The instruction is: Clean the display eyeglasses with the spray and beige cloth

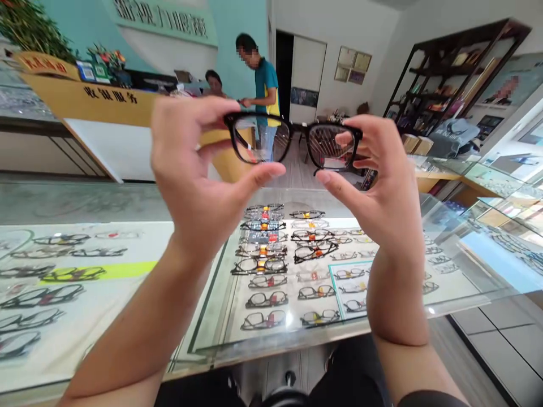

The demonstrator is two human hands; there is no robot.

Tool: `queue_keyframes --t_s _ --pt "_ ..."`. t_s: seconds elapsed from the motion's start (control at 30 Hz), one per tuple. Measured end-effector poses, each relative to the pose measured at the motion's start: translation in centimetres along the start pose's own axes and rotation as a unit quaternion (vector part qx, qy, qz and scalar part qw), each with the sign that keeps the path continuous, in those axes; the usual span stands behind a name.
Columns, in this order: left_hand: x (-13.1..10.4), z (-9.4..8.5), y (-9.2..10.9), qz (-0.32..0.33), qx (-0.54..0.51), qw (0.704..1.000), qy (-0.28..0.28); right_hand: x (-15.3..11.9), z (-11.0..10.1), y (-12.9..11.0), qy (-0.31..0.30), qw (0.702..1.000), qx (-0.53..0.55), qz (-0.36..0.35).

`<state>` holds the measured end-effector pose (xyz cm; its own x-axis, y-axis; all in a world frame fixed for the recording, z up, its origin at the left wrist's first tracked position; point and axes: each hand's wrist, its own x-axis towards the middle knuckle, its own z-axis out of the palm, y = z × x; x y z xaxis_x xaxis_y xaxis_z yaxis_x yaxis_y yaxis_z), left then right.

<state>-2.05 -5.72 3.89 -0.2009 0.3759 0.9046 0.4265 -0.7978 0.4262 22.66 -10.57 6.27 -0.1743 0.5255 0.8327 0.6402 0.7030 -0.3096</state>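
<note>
A pair of black-framed eyeglasses (298, 131) is held up in the air between my two hands, its lenses facing me. My left hand (199, 152) grips the left end of the frame, fingers at the top corner and thumb beneath the left lens. At the other end, my right hand (377, 175) pinches the frame, with fingers at the upper corner and thumb at the lower edge of the right lens. Below them, several eyeglasses (267, 265) lie in rows on and inside a glass display case (297, 343).
More eyeglasses (44, 295) lie in the case to the left. Farther off stands a wooden-topped service counter (114, 104), with a standing person (266, 85) and another person (213, 83) near it. A dark shelf unit (449, 68) rises at the right, behind more glass cases (492, 175).
</note>
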Motion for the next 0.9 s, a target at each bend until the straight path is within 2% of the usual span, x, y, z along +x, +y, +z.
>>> queue_keyframes --t_s 0.1,0.27,0.5,0.67,0.73,0.9 --pt "-0.7 0.0 -0.5 0.075 -0.03 0.997 -0.017 0.1 0.5 0.2 0.011 1.0 0.0 0.009" --pt "-1.1 -0.6 -1.8 0.096 -0.053 0.994 -0.019 -0.5 1.7 0.5 0.033 0.999 0.011 0.017" --pt "-0.6 -0.6 -3.5 0.163 0.003 0.986 -0.023 -0.3 2.6 1.2 0.022 0.999 -0.037 0.032" --pt "-0.2 -0.2 -5.2 0.249 0.049 0.967 -0.005 -0.3 3.0 1.4 -0.008 0.998 -0.047 0.049" --pt "-0.3 -0.2 -5.2 0.231 0.046 0.972 -0.001 -0.3 3.2 1.5 -0.007 0.998 -0.041 0.055" --pt "-0.8 0.0 -4.5 0.137 0.017 0.99 -0.002 -0.4 3.4 1.7 0.003 0.998 -0.019 0.06"
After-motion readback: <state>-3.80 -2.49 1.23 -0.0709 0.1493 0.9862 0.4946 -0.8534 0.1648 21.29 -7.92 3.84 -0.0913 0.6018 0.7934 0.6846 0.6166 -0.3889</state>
